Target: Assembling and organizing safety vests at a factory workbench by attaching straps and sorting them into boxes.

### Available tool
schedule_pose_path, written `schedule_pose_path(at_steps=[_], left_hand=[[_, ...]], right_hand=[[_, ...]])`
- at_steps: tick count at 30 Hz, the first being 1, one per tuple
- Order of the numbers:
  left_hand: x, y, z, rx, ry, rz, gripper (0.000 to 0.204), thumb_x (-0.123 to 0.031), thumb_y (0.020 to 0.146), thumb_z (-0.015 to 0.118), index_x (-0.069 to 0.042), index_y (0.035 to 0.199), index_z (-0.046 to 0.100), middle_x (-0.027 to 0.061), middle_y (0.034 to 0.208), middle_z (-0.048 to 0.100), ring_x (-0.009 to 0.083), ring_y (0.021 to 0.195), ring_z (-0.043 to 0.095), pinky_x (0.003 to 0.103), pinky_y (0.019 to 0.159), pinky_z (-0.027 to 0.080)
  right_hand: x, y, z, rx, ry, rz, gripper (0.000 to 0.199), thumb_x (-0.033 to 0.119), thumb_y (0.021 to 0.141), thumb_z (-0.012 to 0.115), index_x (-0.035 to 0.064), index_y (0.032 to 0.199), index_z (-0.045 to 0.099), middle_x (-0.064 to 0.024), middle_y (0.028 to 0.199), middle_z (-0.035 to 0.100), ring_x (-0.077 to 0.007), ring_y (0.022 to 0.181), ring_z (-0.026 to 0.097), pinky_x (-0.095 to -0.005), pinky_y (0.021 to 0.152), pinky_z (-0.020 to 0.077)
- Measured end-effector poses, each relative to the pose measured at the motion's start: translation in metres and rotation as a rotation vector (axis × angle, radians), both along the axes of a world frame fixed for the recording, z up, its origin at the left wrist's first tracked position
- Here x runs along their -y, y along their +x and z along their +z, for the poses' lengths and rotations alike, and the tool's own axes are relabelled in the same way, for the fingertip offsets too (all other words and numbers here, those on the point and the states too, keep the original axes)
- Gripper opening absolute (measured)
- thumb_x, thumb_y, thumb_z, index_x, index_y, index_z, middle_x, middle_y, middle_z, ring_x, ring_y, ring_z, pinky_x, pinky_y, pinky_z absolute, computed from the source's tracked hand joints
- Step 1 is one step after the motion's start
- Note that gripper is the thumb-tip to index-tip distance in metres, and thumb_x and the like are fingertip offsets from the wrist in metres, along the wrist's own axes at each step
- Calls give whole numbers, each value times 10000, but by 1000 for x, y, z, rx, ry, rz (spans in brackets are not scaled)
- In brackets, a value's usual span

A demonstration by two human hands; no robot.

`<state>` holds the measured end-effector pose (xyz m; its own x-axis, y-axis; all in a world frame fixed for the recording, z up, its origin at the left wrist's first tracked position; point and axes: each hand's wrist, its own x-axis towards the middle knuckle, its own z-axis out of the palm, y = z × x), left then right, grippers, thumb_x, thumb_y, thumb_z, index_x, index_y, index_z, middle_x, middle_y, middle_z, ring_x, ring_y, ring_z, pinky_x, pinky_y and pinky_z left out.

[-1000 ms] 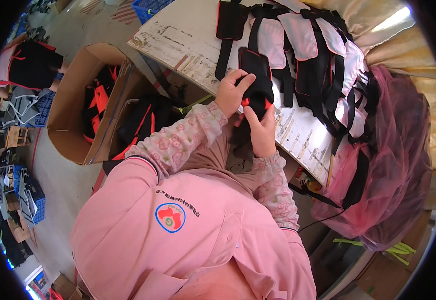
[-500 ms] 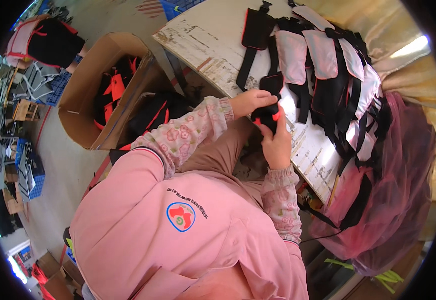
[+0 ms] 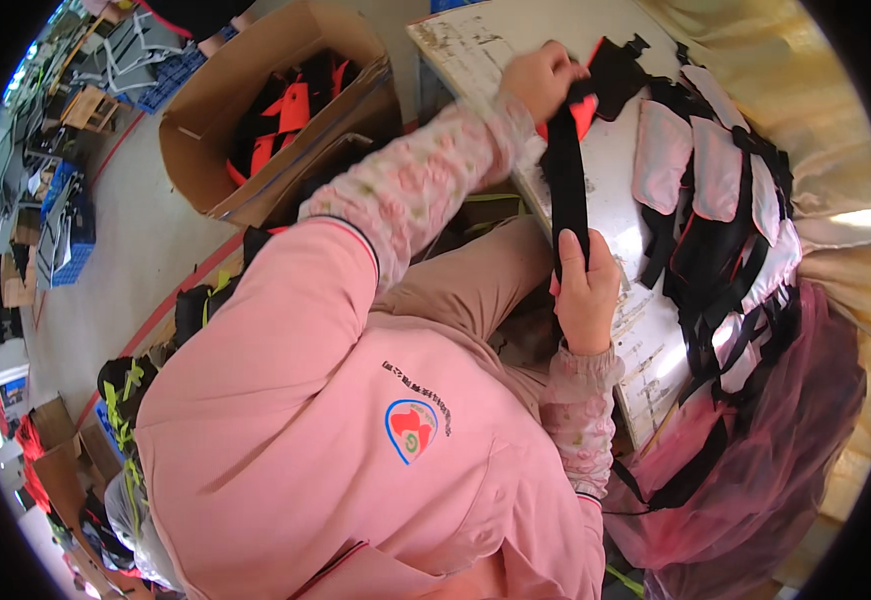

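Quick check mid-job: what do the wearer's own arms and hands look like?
The left hand and right hand are bare, without gloves. Pale fabric sleeve covers with pink flowers clothe both forearms, with touches of green among the flowers on the left one. The right cover gathers at the wrist. Above, the pink fabric shirt sleeves end in dark-and-white trim.

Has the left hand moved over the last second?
Yes: the left hand has moved toward the upper-left corner of the worn white table, away from the right hand.
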<state>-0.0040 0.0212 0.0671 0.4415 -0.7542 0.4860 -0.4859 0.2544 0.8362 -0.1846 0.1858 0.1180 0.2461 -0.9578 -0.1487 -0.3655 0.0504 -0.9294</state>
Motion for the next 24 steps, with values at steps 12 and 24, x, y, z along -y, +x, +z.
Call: schedule_pose_path(at_steps=[12, 24], left_hand=[[-57, 231, -26, 265, 5, 431, 363, -355, 783, 628, -15, 678, 556, 201, 715, 592, 390, 714, 574, 457, 640, 436], [-301, 402, -129, 235, 442, 1052, 382, -400, 812, 595, -25, 742, 606, 197, 747, 612, 365, 771, 596, 444, 689, 445]], right_hand=[[-27, 81, 37, 38, -90, 499, 130, 118, 901, 540, 2, 845, 551, -13, 532, 435, -66, 446, 399, -248, 409, 307], [-27, 137, 5, -79, -350, 984, 158, 119, 834, 608, 25, 955, 571, -170, 619, 539, -345, 526, 535, -368, 482, 407]])
